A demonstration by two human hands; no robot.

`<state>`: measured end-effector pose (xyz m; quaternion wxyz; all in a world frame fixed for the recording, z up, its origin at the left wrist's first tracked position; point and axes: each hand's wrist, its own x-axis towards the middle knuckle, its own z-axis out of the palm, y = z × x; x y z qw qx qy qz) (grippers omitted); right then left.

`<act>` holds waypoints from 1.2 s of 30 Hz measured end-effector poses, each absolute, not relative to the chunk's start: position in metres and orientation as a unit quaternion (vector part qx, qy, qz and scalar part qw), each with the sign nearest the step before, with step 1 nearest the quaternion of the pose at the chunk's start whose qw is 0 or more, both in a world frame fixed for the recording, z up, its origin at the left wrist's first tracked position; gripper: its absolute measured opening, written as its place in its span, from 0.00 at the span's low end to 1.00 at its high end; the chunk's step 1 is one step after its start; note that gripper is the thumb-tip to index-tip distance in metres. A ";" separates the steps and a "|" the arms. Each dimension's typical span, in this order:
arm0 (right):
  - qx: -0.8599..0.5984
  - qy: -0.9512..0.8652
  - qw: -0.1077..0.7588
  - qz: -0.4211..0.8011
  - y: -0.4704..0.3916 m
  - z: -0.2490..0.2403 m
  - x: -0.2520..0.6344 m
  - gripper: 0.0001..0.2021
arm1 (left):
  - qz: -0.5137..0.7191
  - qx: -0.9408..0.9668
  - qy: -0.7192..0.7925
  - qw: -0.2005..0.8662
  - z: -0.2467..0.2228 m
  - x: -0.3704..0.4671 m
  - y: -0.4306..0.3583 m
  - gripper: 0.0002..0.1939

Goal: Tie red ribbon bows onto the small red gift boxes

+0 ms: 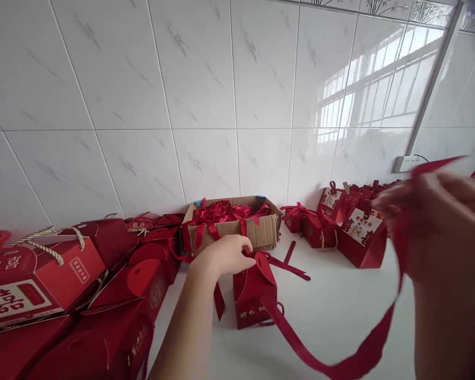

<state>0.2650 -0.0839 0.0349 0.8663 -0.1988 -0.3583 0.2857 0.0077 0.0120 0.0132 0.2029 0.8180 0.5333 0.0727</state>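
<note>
A small red gift box (257, 301) with gold lettering stands on the white surface, its top flaps folded together. My left hand (225, 256) curls over the box's upper left edge, its fingertips closed at the top flap. Up at the right, my right hand (443, 221) is blurred by motion and pinches a wide red ribbon (340, 364). From there the ribbon hangs down in a long loop and runs back to the front of the box. Part of the ribbon's path around the box is hidden. A thin red cord (279, 311) loops at the box's lower right.
Behind the box, a cardboard box (227, 232) of red ribbons stands against the tiled wall. Larger red gift boxes (134, 285) pile up on the left. More boxes (364, 237) stand along the right. A red strip (288, 253) lies on the white counter (324, 316).
</note>
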 end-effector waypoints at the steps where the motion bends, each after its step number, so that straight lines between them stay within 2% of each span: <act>1: -0.234 -0.420 0.836 0.263 -0.081 0.034 0.257 0.06 | 0.055 0.821 0.532 0.200 0.011 0.010 0.013 0.17; 5: -0.385 -0.618 0.575 0.374 -0.055 0.021 0.238 0.07 | 0.025 0.827 0.526 0.197 0.010 0.015 0.014 0.16; 7: -0.448 -0.670 0.448 0.387 -0.040 0.009 0.232 0.09 | 0.021 0.825 0.526 0.204 0.011 0.016 0.013 0.16; 10: -0.516 -0.697 0.328 0.374 -0.022 -0.007 0.222 0.14 | 0.014 0.827 0.523 0.207 0.012 0.017 0.014 0.17; 12: -0.553 -0.696 0.286 0.357 -0.013 -0.016 0.216 0.14 | 0.010 0.831 0.517 0.206 0.012 0.018 0.014 0.19; 16: -0.589 -0.696 0.259 0.320 -0.004 -0.026 0.209 0.11 | 0.008 0.832 0.517 0.200 0.011 0.019 0.015 0.22; 24: -0.596 -0.695 0.228 0.332 -0.004 -0.025 0.203 0.13 | 0.005 0.836 0.514 0.191 0.012 0.020 0.011 0.29; 36: -0.576 -0.716 0.214 0.332 -0.005 -0.027 0.201 0.10 | 0.013 0.844 0.503 0.185 0.003 0.032 0.019 0.11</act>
